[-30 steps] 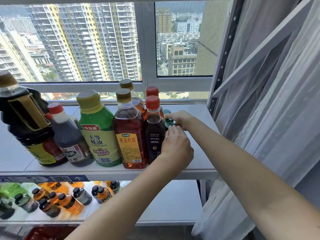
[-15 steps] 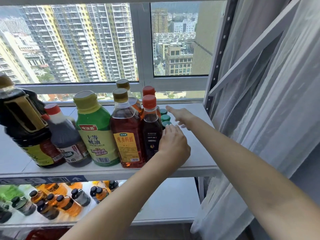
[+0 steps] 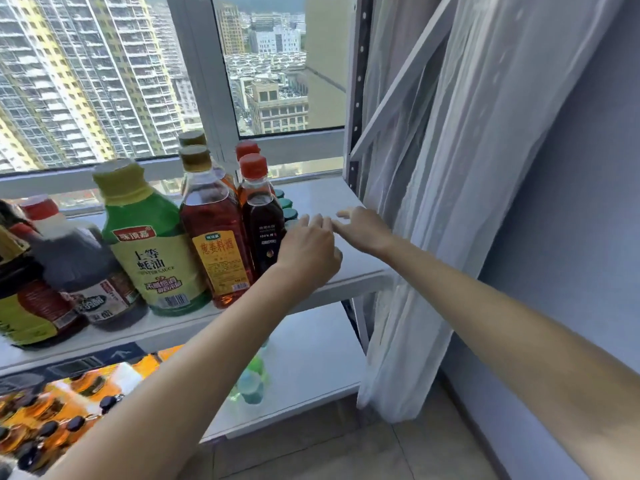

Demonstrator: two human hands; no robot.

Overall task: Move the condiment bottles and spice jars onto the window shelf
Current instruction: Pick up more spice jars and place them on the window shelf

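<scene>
White and smooth, the window shelf (image 3: 325, 199) carries our bottles along its front edge, with the glass of the window (image 3: 104, 81) behind them. From the left edge we see a dark soy jug (image 3: 24, 289), cut off by the frame, then a dark vinegar bottle (image 3: 76, 268) with a red cap, a green oyster sauce bottle (image 3: 152, 251) with a yellow cap, an amber cooking wine bottle (image 3: 214, 237) with a gold cap, and a small dark bottle (image 3: 261, 230) with a red cap. Two more capped bottles stand behind these last two, close against them. Just right of the small dark bottle, a short row of green-lidded jars (image 3: 287, 207) runs towards the back edge.

Our left hand (image 3: 308, 251) rests near the front edge of the shelf, fingers bent over the nearest jar; we cannot tell whether it grips the jar or only touches it. Our right hand (image 3: 363, 226) hovers above the bare right end of the shelf, fingers straight and spread, holding nothing, its fingertips just beside the left hand's.

On the lower shelf (image 3: 311, 348), small dark-capped jars (image 3: 52, 420) with amber contents crowd the left part, blurred. A sheer white curtain (image 3: 450, 168) hangs past the right edge of both shelves.
</scene>
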